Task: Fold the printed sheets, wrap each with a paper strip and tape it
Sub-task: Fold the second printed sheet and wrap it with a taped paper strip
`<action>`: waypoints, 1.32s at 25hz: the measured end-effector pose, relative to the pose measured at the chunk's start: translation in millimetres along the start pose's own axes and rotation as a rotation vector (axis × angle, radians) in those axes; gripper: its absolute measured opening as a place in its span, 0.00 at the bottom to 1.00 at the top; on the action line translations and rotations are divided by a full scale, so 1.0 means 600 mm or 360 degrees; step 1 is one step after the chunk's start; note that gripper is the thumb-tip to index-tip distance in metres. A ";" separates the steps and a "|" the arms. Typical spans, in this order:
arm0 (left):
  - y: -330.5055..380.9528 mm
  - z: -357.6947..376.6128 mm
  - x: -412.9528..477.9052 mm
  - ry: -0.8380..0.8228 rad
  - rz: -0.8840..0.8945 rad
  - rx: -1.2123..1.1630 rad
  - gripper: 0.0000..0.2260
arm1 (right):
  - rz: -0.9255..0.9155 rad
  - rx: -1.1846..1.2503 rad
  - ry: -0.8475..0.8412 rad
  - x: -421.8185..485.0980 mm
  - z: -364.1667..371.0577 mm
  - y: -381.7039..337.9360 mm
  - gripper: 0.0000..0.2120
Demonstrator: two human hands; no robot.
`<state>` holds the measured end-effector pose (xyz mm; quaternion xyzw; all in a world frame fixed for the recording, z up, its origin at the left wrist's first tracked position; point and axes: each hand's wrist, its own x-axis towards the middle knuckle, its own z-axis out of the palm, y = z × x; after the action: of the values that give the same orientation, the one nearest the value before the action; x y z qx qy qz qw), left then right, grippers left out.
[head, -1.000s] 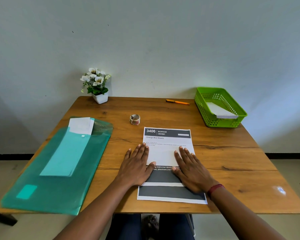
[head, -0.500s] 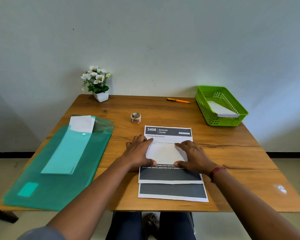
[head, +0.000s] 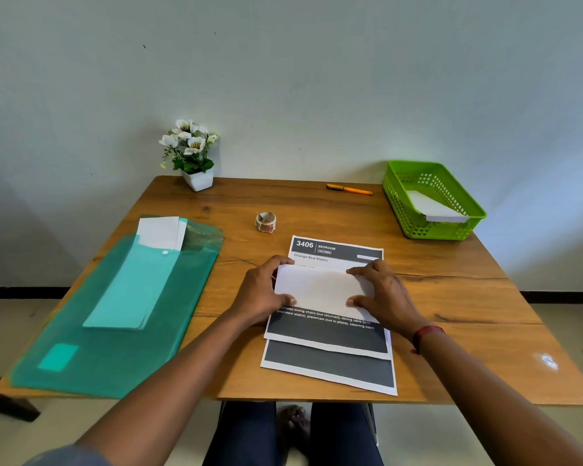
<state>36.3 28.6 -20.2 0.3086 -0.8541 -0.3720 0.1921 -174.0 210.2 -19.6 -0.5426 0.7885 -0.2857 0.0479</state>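
Sheet flap [head: 320,287] farther up now.

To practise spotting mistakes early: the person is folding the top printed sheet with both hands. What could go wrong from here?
1. Left hand and right hand pinch the folded sheet only at its sides; the crease may come out crooked.
2. The bottom sheet lies askew near the table edge; a nudge might slide it off.
3. The tape roll lies beyond the sheets; reaching for it may let the fold spring open.
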 end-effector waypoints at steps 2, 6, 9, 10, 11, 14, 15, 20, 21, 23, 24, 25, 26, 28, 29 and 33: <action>0.005 -0.010 -0.002 0.0026 -0.0034 -0.0084 0.31 | 0.0011 0.0070 0.0089 0.002 -0.006 -0.004 0.22; 0.014 -0.028 -0.002 0.0069 -0.0002 -0.0165 0.26 | -0.0147 0.0122 0.0241 0.008 -0.023 -0.018 0.11; 0.014 -0.032 -0.001 0.0113 0.0040 -0.0110 0.19 | -0.0236 0.0158 0.0258 0.009 -0.031 -0.028 0.07; 0.014 -0.030 -0.002 0.0119 0.0067 -0.0070 0.16 | -0.0247 0.0162 0.0256 0.008 -0.031 -0.031 0.06; 0.013 -0.029 -0.003 0.0126 0.0110 -0.0019 0.13 | -0.0249 0.0161 0.0249 0.007 -0.031 -0.033 0.05; 0.007 -0.022 -0.010 0.0104 0.0251 0.0190 0.10 | -0.0242 0.0107 0.0180 -0.002 -0.024 -0.033 0.04; 0.004 -0.018 -0.014 0.0065 0.0278 0.0266 0.10 | -0.0246 0.0086 0.0152 -0.006 -0.020 -0.032 0.05; -0.010 0.001 -0.039 -0.0124 0.0385 0.0676 0.13 | -0.0175 0.0035 -0.0011 -0.031 0.004 -0.015 0.08; -0.013 0.005 -0.042 -0.0140 0.0412 0.0747 0.15 | -0.0162 0.0014 -0.0070 -0.036 0.009 -0.012 0.10; -0.017 0.013 -0.049 -0.0222 0.0414 0.0848 0.20 | -0.0164 -0.0040 -0.0206 -0.045 0.021 -0.009 0.18; -0.018 0.017 -0.052 -0.0295 0.0388 0.0900 0.24 | -0.0165 -0.0073 -0.0268 -0.050 0.027 -0.010 0.21; -0.018 0.021 -0.054 -0.0366 0.0367 0.0965 0.27 | -0.0154 -0.0105 -0.0318 -0.054 0.031 -0.011 0.24; -0.018 0.025 -0.056 -0.0419 0.0359 0.1037 0.31 | -0.0137 -0.0151 -0.0354 -0.057 0.035 -0.012 0.27; -0.018 0.032 -0.058 -0.0481 0.0358 0.1155 0.34 | -0.0130 -0.0327 -0.0400 -0.059 0.042 -0.014 0.32; -0.016 0.036 -0.059 -0.0494 0.0353 0.1188 0.34 | -0.0136 -0.0431 -0.0429 -0.060 0.045 -0.015 0.34; -0.005 0.049 -0.058 -0.0466 0.0288 0.1255 0.31 | -0.0138 -0.0605 -0.0489 -0.058 0.056 -0.020 0.40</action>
<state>46.4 65.4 -44.8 0.2262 -0.9728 -0.0385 -0.0319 -136.9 224.4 -49.7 -0.6122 0.7875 -0.0481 0.0521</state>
